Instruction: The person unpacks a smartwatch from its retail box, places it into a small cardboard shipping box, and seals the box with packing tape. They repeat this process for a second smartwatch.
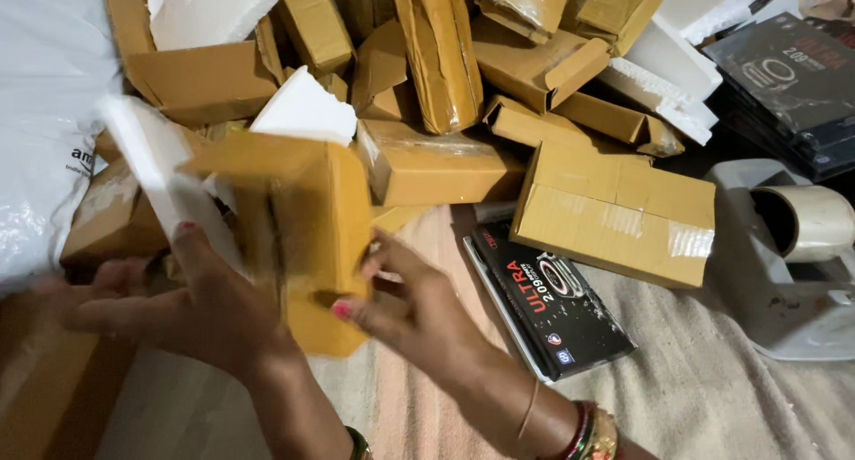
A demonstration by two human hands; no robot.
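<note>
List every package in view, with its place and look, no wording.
Small brown cardboard box: centre-left, held between left hand and right hand.
Flat black product box: lying right of the hands.
Taped brown carton: behind the black box.
White plastic mailer bag: far left.

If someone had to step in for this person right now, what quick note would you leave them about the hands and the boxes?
Left hand: grip closed on the cardboard box, thumb against a white foam slab at its left side.
Right hand: fingers pressed on the box's right face.
The box is blurred and held above the cloth; white foam pokes from its top.
Nearby: a black product box on the cloth, a taped flat carton, a tape dispenser, and a heap of brown boxes behind.
Done: foam sits in the held box.
Left: whether it is sealed cannot be told.
</note>
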